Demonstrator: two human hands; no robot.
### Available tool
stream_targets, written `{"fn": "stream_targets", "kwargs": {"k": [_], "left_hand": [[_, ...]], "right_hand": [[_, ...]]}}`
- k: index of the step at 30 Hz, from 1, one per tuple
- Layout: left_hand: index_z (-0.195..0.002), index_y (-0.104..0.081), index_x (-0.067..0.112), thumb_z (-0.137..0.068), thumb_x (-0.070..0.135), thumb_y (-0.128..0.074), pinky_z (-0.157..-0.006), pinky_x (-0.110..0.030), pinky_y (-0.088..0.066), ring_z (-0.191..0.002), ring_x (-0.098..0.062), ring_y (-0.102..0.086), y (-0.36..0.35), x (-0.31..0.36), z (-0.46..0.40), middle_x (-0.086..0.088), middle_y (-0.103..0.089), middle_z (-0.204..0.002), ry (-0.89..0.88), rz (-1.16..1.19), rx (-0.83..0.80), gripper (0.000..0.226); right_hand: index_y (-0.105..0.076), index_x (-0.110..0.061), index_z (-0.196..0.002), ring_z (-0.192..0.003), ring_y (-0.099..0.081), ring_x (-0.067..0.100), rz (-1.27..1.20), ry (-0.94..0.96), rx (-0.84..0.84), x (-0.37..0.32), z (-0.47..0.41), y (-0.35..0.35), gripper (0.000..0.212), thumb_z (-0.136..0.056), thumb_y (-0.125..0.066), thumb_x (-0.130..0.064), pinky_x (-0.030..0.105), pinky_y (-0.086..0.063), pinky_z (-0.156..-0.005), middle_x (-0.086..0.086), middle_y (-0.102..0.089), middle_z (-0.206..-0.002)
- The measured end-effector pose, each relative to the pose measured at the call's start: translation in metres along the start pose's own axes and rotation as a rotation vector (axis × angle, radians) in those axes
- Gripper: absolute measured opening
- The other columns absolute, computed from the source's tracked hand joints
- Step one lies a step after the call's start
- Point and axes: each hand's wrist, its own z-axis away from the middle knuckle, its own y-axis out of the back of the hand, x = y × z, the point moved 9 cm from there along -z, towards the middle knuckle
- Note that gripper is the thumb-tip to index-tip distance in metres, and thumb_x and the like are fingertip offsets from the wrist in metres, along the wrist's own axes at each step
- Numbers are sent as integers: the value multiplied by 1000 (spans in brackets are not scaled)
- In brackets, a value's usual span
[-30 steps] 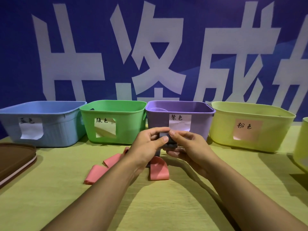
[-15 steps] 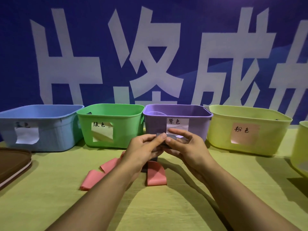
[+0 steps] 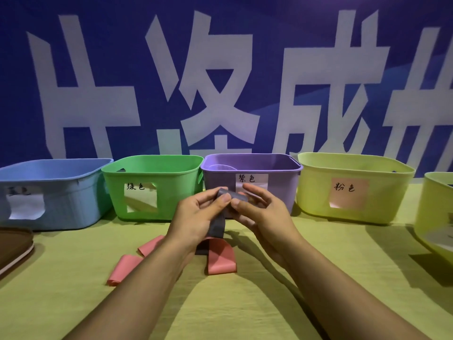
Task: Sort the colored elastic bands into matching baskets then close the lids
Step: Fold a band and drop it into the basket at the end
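Five plastic baskets are lined along the back of the yellow-green desk [image 3: 269, 303]. From left to right they are a pale blue basket [image 3: 56, 177], a green basket [image 3: 152, 168], a purple basket [image 3: 252, 163], a yellow-green basket with a pink label [image 3: 355, 173], and a fifth yellow-green basket [image 3: 438, 190] cut by the right edge of the frame. All five are seen without lids. One brown flat lid [image 3: 13, 246] lies at the left edge, in front of the blue basket.

Three pink flat elastic bands are counted on the desk: two to the lower left of the hands [image 3: 125, 268] [image 3: 150, 245], one directly beneath them [image 3: 221, 260]. One dark greyish-purple elastic band [image 3: 232, 195] is held in the centre of the frame. It is pinched at its upper end between the left hand [image 3: 198, 217] and the right hand [image 3: 262, 212], which are brought together, thumb tips almost touching. The rest of the band hangs down between the wrists, so the long axis is partly vertical.

The purple basket lies straight behind the hands, just beyond the fingertips, so a short forward reach over its near rim is judged sufficient. Neither hand is clearly nearer.
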Motion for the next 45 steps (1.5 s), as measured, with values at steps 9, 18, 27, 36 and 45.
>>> {"fn": "stream_targets", "kwargs": {"k": [9,18,27,36,45], "left_hand": [[-130,-66,13,-89,17,-64,-105,-42,-52,-122,-27,-67,-22,8,8,-13,-73,-125,-53,119,-244,41],[-138,-61,18,-96,11,-61,-113,-38,-43,-132,-19,-59,-23,1,1,-4,-69,-134,-72,59,-274,43],[-121,-63,30,-104,4,-53,-108,-36,-50,-114,-9,-66,1,-13,-15,7,-71,-120,-156,-271,76,32],[-128,-65,29,-106,24,-54,-74,-9,-47,-108,-2,-64,-9,11,10,13,-69,-120,-249,-450,131,25],[-128,-64,24,-106,27,-53,-75,-14,-43,-96,5,-57,-131,48,38,12,-65,-114,-253,-473,-39,25]], "right_hand": [[-74,5,-116,-98,-67,33,-495,-379,-152,17,14,-13,27,-93,-61,-5,37,-65,-75,33,-60,-117],[-66,9,-125,-114,-69,40,-504,-389,-186,15,19,-12,39,-88,-64,-4,41,-65,-79,34,-65,-126],[-73,-6,-115,-87,-73,19,-116,-164,-2,27,1,3,41,-76,-81,-14,30,-61,-79,14,-75,-102],[-74,-3,-111,-90,-77,24,173,67,257,-14,7,42,33,-80,-84,-7,33,-62,-80,12,-79,-98],[-72,-8,-117,-86,-74,9,724,237,338,-176,55,102,41,-81,-84,-24,23,-62,-76,-5,-73,-92]]}}
